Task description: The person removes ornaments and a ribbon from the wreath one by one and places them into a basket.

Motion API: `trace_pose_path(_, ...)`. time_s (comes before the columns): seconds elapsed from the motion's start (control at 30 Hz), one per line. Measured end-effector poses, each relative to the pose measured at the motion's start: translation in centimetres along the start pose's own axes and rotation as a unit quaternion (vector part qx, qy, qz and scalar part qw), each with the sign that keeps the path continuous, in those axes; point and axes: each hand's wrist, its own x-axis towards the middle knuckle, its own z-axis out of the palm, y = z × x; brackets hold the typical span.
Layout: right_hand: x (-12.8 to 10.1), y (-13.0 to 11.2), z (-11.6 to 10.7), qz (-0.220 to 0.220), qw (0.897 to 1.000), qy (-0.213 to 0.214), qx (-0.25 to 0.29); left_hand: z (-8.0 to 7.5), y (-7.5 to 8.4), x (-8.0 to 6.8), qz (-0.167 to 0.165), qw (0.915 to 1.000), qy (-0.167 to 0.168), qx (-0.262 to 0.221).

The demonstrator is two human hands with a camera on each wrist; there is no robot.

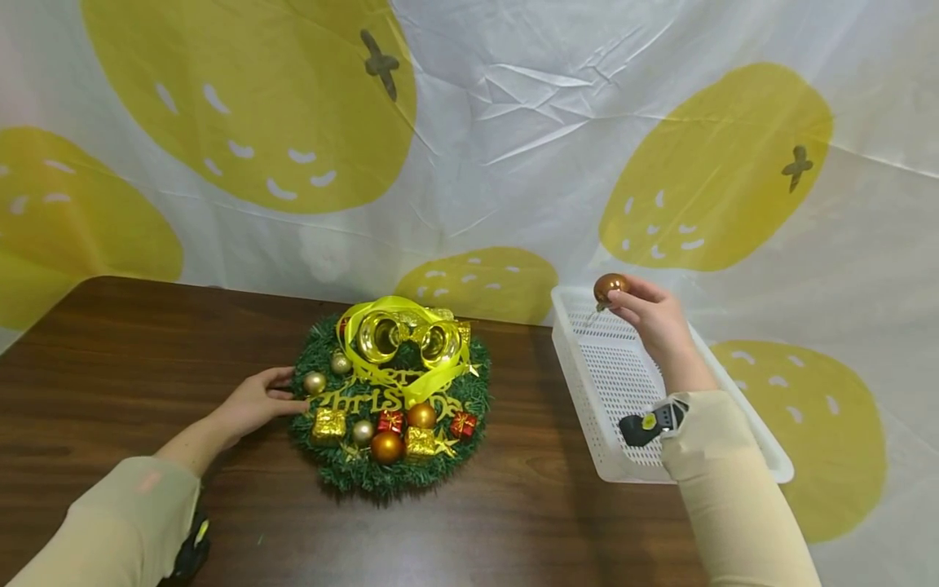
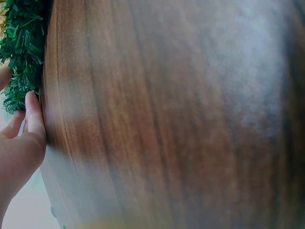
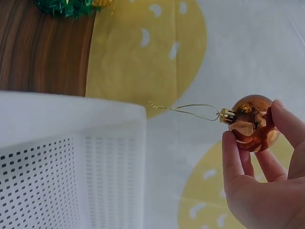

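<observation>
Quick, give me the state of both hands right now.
Left hand: open, fingers touching the wreath edge on the table.
Right hand: pinching a bronze bauble above the white basket.

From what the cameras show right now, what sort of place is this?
Probably a staged indoor craft or recording setup, not a lived-in room. A wood-grain table stands before a hung white sheet with yellow fruit prints, and on it lie a Christmas wreath and a white perforated basket.
</observation>
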Motion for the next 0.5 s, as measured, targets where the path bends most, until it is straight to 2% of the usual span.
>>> trace_pose_path(0.5, 0.0, 1.7, -3.5, 0.050, 0.997, 0.064, 0.018, 0.0, -0.1, 0.0, -0.001, 1.0000, 0.002, 0.002)
